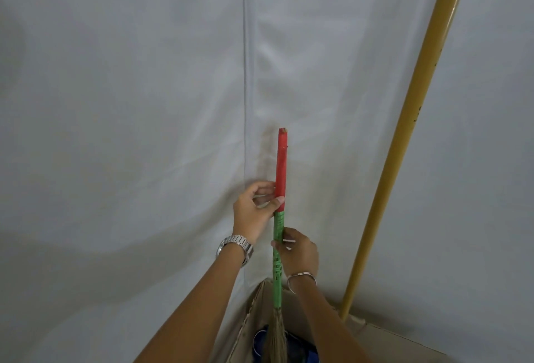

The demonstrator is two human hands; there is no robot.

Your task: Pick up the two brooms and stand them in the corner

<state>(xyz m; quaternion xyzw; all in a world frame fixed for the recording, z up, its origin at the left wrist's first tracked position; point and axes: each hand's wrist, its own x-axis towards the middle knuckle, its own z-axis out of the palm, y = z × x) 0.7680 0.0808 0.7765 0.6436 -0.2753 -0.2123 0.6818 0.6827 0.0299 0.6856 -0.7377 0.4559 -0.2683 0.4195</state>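
Note:
A broom (281, 160) with a red upper handle, a green lower handle and straw bristles stands upright in front of the white fabric corner. My left hand (254, 209) grips it where red meets green, thumb across the handle. Just below, my right hand (297, 250) pinches the green part with its fingertips. The bristles (276, 336) hang down at the bottom edge, over something blue. I can see only this one broom.
White fabric walls meet at a vertical seam (245, 102) just left of the broom. A yellow pole (404, 131) leans up from the floor at right. Cardboard (375, 333) lines the floor at the bottom.

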